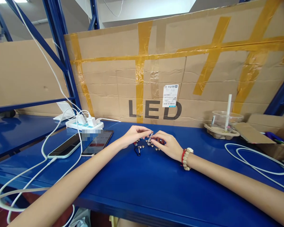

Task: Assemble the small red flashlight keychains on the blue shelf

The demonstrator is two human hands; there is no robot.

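Observation:
Both my hands meet at the middle of the blue shelf top (156, 186). My left hand (134, 134) and my right hand (167, 144) pinch a small silver metal part (150, 137) between their fingertips, held just above the surface. Several small round metal pieces (148, 144) lie scattered under and around the fingers. A small dark part (137, 150) rests on the shelf just below my left hand. A beaded bracelet (186, 157) circles my right wrist.
Two phones (81, 145) lie at the left, wired to a white power strip (84, 125) with chargers. A taped cardboard wall marked LED (156, 78) closes the back. A plastic cup with a straw (224, 121) sits in a pulp tray at right. White cable (251, 160) loops nearby.

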